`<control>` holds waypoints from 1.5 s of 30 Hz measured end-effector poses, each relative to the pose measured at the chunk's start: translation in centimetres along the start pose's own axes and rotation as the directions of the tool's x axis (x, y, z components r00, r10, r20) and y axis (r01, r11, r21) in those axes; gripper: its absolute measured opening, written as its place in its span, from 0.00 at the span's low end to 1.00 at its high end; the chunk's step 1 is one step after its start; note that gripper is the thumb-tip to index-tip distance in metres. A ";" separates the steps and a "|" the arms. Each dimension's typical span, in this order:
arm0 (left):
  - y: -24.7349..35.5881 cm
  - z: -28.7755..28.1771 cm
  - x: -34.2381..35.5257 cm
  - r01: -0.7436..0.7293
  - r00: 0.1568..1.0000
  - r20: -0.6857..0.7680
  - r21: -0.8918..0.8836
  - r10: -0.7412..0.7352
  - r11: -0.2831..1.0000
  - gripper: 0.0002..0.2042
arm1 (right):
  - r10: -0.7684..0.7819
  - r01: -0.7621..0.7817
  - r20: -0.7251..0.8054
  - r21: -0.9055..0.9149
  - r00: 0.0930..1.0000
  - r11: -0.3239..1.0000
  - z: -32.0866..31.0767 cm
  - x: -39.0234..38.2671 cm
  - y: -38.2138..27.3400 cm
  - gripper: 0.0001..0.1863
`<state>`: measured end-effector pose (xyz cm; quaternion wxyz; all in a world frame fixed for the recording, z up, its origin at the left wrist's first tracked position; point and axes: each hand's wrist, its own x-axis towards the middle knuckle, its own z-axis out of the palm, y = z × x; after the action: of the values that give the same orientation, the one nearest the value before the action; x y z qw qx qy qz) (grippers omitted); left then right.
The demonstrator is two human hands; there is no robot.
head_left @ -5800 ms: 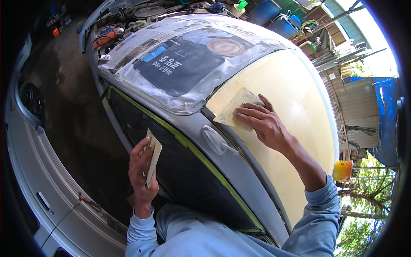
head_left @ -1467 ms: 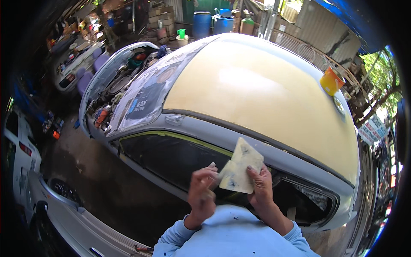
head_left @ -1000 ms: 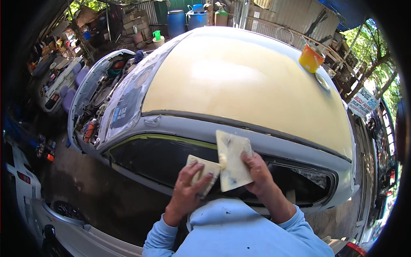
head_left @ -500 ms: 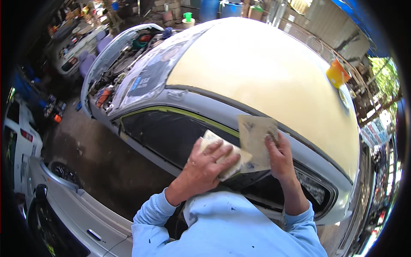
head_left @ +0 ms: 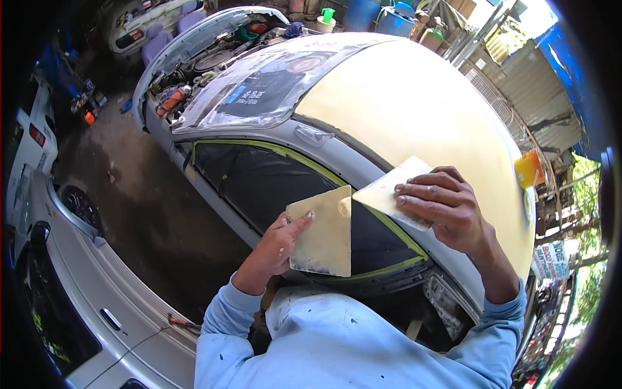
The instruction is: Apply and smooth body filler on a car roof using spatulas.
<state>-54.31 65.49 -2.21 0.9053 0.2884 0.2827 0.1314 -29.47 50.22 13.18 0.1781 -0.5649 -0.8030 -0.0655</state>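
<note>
My left hand [head_left: 273, 249] grips a thin, flat, cream-coloured putty spreader [head_left: 321, 243] by its left edge, thumb on the face. A small pale dab sits near that spreader's top right corner, and its lower edge is smeared grey. My right hand [head_left: 447, 206] holds a second pale putty spreader [head_left: 392, 191], its fingers laid over the right side. The corner of this second spreader meets or overlaps the upper right edge of the first; whether they touch I cannot tell. Both are in front of the car's side, below the pale yellow roof [head_left: 402, 84].
Yellow-green tape [head_left: 311, 165] edges the car's dark-covered side window [head_left: 259, 188]. Printed sheets cover the windscreen [head_left: 259, 84], and the engine bay [head_left: 214, 61] is exposed. An orange-yellow container [head_left: 529, 170] stands by the roof's far right. A silver vehicle [head_left: 97, 279] is on my left.
My left hand has turned from back-up to thumb-up, showing its spreader's flat face. My right hand has rolled over, back up, and moved right. The view has shifted.
</note>
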 end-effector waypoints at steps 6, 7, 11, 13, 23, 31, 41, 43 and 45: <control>2.2 0.2 1.4 -0.069 0.992 -0.099 0.094 0.078 0.993 0.20 | -0.130 0.142 0.166 -0.060 0.978 0.988 2.1 4.1 1.7 0.27; 2.5 0.2 1.8 -0.082 0.992 -0.090 0.097 0.091 0.992 0.20 | -0.141 0.155 0.175 -0.070 0.974 0.985 2.5 4.6 2.1 0.28; 3.8 -0.2 3.7 -0.124 0.991 -0.031 0.069 0.126 0.990 0.20 | -0.156 0.187 0.263 -0.100 0.952 0.977 3.1 6.4 4.4 0.20; 4.4 -0.5 4.9 -0.130 0.991 -0.012 0.031 0.131 0.991 0.19 | -0.208 0.246 0.265 -0.120 0.942 0.962 3.4 7.3 5.9 0.19; 5.6 -5.2 10.9 -0.398 0.915 -0.185 -0.273 0.358 0.876 0.21 | -0.174 0.156 0.186 0.105 0.967 0.982 6.4 12.7 19.0 0.24; 4.7 -8.3 12.0 -0.451 0.876 -0.358 -0.367 0.324 0.814 0.23 | -0.198 0.175 0.213 0.119 0.957 0.977 15.2 16.5 26.4 0.30; 4.7 -9.4 13.7 -0.456 0.868 -0.378 -0.346 0.323 0.820 0.24 | -0.147 0.117 0.308 0.113 0.940 0.987 17.9 16.6 27.1 0.30; 4.6 -9.4 13.6 -0.448 0.870 -0.384 -0.352 0.309 0.822 0.24 | -0.121 0.080 0.342 0.131 0.932 0.988 17.0 16.3 26.7 0.27; 4.7 -9.4 13.4 -0.444 0.864 -0.405 -0.332 0.299 0.832 0.24 | -0.126 0.091 0.367 0.112 0.922 0.990 16.0 16.1 26.5 0.27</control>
<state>-49.43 78.79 -11.62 0.8396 0.1127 0.3359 0.4118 -13.01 78.68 1.58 0.0445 -0.5127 -0.8545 0.0707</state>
